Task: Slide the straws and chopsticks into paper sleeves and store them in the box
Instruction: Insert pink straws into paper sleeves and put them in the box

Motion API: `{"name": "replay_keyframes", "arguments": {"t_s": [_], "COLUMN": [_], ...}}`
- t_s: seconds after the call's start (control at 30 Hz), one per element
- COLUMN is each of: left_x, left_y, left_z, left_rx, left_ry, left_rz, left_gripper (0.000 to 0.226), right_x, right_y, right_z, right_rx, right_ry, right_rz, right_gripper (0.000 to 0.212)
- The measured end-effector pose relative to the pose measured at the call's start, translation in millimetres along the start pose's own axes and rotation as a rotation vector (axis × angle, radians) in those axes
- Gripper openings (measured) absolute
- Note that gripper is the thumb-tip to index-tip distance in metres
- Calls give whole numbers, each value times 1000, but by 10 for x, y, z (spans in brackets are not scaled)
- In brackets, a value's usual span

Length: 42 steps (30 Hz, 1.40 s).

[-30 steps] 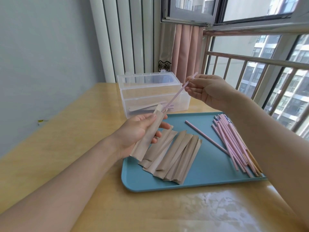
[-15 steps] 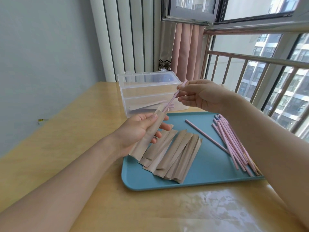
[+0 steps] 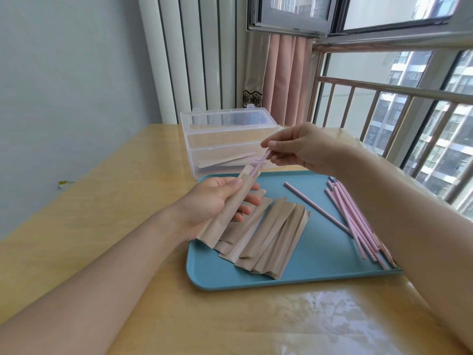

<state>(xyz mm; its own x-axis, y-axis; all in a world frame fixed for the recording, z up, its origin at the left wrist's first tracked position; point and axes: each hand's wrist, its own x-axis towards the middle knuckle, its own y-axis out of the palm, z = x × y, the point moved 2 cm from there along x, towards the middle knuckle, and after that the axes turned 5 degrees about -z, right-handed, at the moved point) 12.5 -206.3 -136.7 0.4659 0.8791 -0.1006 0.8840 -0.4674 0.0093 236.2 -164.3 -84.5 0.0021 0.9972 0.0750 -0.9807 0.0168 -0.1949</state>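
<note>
Over the blue tray [image 3: 320,262] on the desk [image 3: 128,190], the left hand [image 3: 212,203] grips a paper sleeve [image 3: 230,208]. The right hand [image 3: 302,147] pinches a pink straw [image 3: 259,163], its lower part inside that sleeve. The clear box [image 3: 225,139] stands behind.

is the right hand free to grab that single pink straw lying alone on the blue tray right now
Probably not yet: the right hand pinches a pink straw half inside the sleeve. Nothing covers the lone straw on the tray.
</note>
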Motion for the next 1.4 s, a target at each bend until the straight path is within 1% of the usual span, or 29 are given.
{"name": "replay_keyframes", "arguments": {"t_s": [0.17,0.33,0.47,0.67,0.9,0.97,1.0,1.03,1.1,1.13,1.17,1.2,1.27,1.33,1.4], "left_x": [-18,-12,-6,-11,-16,-12,-9,-7,3,12,22,30,42,42,40], "left_y": [20,8,-7,-1,1,-6,-12,-20,-42,-51,-57,-58,-65,-67,-67], "left_z": [-19,-13,2,7,16,13,9,6,11,16,23,31,36,40,46], "left_rx": [-46,-10,15,-3,-13,-16,-20,-17,10,15,5,-17,-45,-39,-24], "left_ry": [-17,-19,-23,-31,-43,-42,-42,-38,-24,-21,-24,-30,-39,-41,-42], "left_rz": [7,7,12,29,58,44,31,15,-21,-33,-39,-42,-50,-60,-62], "left_gripper": [36,36,36,36,36,35,35,34,33,32,31,30,30,30,29], "right_x": [-42,-63,-81,-88,-133,-126,-111,-82,-22,-3,6,0,-24,-44,-54], "right_y": [54,72,93,116,95,82,65,31,-61,-107,-151,-188,-239,-262,-255], "right_z": [-3,-8,-11,-20,27,25,18,-10,-89,-130,-175,-214,-248,-237,-230], "right_rx": [-114,-156,-169,-176,-298,-288,-319,-405,-758,-945,-1082,-1154,-1164,-1128,-1101], "right_ry": [46,52,68,79,73,113,131,130,106,126,183,263,385,392,348], "right_rz": [122,193,268,360,466,441,390,305,130,90,88,116,174,209,220], "right_gripper": [18,23,22,25,28,31,32,32,37,42,48,52,54,43,30]}}
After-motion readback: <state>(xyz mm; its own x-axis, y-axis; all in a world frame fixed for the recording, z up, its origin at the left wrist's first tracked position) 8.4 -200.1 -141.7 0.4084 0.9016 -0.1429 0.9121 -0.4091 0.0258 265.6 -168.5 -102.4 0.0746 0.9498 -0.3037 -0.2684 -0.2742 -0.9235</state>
